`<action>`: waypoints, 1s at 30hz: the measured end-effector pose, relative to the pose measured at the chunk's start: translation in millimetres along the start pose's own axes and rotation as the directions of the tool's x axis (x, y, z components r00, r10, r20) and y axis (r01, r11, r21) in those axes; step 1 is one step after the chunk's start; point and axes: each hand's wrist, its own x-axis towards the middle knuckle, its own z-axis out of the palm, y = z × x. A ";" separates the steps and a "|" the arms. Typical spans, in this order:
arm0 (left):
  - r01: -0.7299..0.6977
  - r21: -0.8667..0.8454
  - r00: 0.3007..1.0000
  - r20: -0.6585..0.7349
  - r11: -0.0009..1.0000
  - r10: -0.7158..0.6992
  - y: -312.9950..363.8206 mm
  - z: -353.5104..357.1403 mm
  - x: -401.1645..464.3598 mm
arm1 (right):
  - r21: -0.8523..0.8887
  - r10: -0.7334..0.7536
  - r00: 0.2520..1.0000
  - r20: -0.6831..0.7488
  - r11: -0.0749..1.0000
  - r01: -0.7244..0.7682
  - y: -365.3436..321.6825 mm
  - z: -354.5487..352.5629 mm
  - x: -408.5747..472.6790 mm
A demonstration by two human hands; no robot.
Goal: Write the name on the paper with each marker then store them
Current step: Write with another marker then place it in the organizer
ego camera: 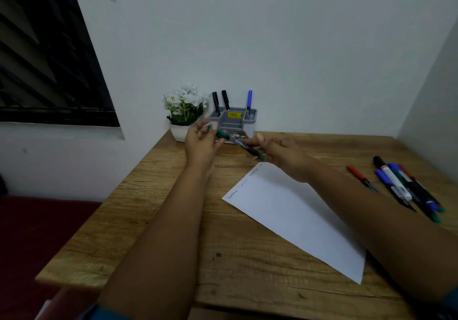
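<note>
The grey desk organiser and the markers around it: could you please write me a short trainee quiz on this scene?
1. True or false: the grey plastic desk organiser holds three upright markers.
2. Which marker do both hands hold? A red, B green-capped marker, C blue.
3. Fill in: the loose markers lie to the ____ of the white paper sheet.

Key: 1 true, two black and one blue. 2 B, left hand at the cap end, right hand at the barrel. 3 right.

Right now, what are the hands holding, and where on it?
Both hold one green marker above the table. The left hand grips its green cap end; the right hand pinches the other end, near the paper.
</note>
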 end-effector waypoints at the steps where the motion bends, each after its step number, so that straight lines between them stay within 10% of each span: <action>1: -0.024 0.008 0.999 0.025 1.000 0.024 2.3 -2.4 -0.2 | 0.029 0.016 1.000 -0.005 0.999 -0.016 -1.6 3.5 0.5; 7: -0.144 0.035 0.980 0.145 0.989 0.137 6.8 -2.1 -4.7 | -0.719 -0.011 0.999 -0.039 0.694 -0.020 -18.3 27.8 22.1; 12: -0.124 0.005 0.986 0.110 0.992 0.122 4.0 -8.4 4.2 | -0.667 0.068 0.994 -0.080 0.738 -0.104 -31.6 27.9 45.6; 17: -0.195 0.331 0.973 -0.054 0.923 0.225 -12.7 -21.3 11.3 | -0.634 -0.001 0.988 -0.156 0.767 -0.100 -33.7 11.9 80.3; 25: -0.311 0.527 0.929 -0.007 0.791 0.370 -25.5 -26.1 15.2 | -0.687 -0.351 0.887 -0.301 0.724 0.053 -25.4 11.8 149.5; 30: -0.339 0.600 0.926 0.080 0.724 0.368 -35.8 -21.7 13.0 | -0.870 -0.320 0.927 -0.195 0.493 -0.013 2.5 24.6 166.1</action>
